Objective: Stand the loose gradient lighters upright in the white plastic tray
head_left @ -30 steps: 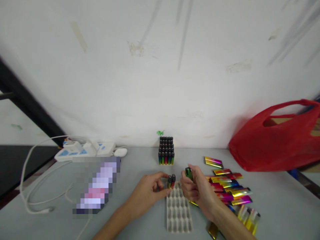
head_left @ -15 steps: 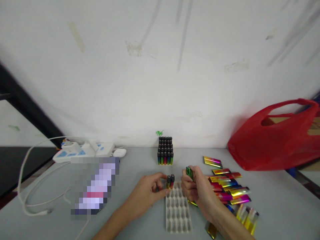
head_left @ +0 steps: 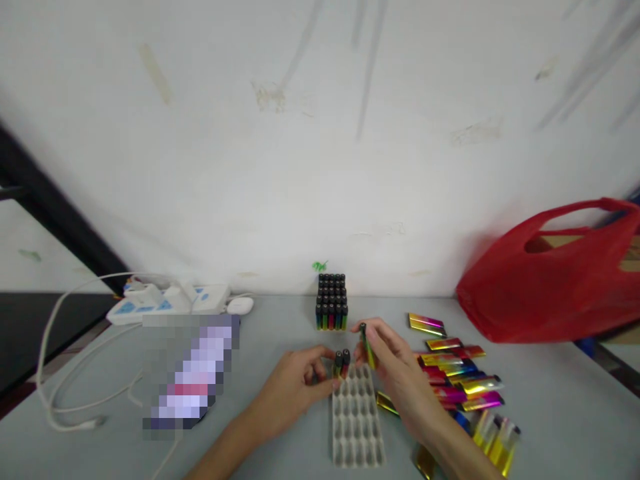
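Observation:
A pale moulded tray (head_left: 358, 427) with rows of small pockets lies on the table between my hands. Two dark-topped lighters (head_left: 342, 363) stand upright side by side at its far left corner. My left hand (head_left: 295, 383) has its thumb and forefinger closed around their left side, steadying them. Just to the right, my right hand (head_left: 393, 360) pinches a green-gold lighter (head_left: 369, 347) upright between thumb and fingers, above the tray's far right corner. A block of upright black-topped lighters (head_left: 331, 303) stands behind the tray near the wall.
Several shiny coloured lighters (head_left: 453, 367) lie scattered to the right. A red bag (head_left: 545, 287) sits at the back right. On the left are a phone-like pixelated device (head_left: 195, 373), a white power strip (head_left: 205, 300), a white case (head_left: 240, 305) and a looped cable (head_left: 47, 360).
My right hand has moved slightly left and turned, bringing its lighter upright and closer to the standing pair. My left hand stays at the pair.

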Available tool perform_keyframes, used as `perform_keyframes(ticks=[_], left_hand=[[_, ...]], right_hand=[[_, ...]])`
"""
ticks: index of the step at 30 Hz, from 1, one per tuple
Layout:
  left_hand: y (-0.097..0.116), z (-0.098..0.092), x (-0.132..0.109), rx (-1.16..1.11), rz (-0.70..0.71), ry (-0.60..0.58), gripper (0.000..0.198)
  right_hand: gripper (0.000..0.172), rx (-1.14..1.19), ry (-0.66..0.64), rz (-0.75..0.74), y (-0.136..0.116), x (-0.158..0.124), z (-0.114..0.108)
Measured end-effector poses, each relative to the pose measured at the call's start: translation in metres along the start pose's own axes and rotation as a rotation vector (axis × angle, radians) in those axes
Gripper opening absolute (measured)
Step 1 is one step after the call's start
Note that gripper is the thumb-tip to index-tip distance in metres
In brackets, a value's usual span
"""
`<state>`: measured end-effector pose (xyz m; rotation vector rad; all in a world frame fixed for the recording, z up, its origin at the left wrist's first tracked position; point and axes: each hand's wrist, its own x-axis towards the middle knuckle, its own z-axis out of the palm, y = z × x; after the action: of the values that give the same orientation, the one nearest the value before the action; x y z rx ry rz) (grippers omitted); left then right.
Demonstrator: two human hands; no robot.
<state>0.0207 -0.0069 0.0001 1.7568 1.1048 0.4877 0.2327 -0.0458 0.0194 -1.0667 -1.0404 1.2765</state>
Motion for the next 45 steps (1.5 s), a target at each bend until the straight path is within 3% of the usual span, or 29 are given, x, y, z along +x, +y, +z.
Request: perform_keyframes(ticks=[5,12,19,30,37,41,45], left_hand=[[0.001,-0.001,0.0,0.01,0.004,-0.004,0.035],[0.002,0.0,0.0,-0.014,0.002,0.001,0.03],[0.005,0.0,-0.002,-0.008,-0.002,0.007,0.026],[0.0,0.001,0.0,-0.002,0.003,0.012,0.029],[-0.001,0.0,0.0,-0.018,0.03,0.0,0.024],[-0.002,0.0,0.001,-0.017,0.023,0.005,0.026],[0.001,0.0,0.0,-0.009,0.018,0.009,0.026]], right_hand=[[0.037,-0.22,-0.004,-0.163,0.001,0.002,-0.006],[0.037,-0.303,-0.085,-0.129,0.007,0.002,-0.004],[0.031,-0.329,-0.001,-0.177,0.011,0.001,-0.004],[0.025,-0.497,0.016,-0.23,0.004,-0.005,-0.001],[0.015,-0.606,-0.004,-0.401,-0.001,-0.008,0.004],[0.017,-0.611,-0.034,-0.395,-0.002,-0.009,0.005],[0.03,-0.614,-0.003,-0.375,-0.004,-0.009,0.003]])
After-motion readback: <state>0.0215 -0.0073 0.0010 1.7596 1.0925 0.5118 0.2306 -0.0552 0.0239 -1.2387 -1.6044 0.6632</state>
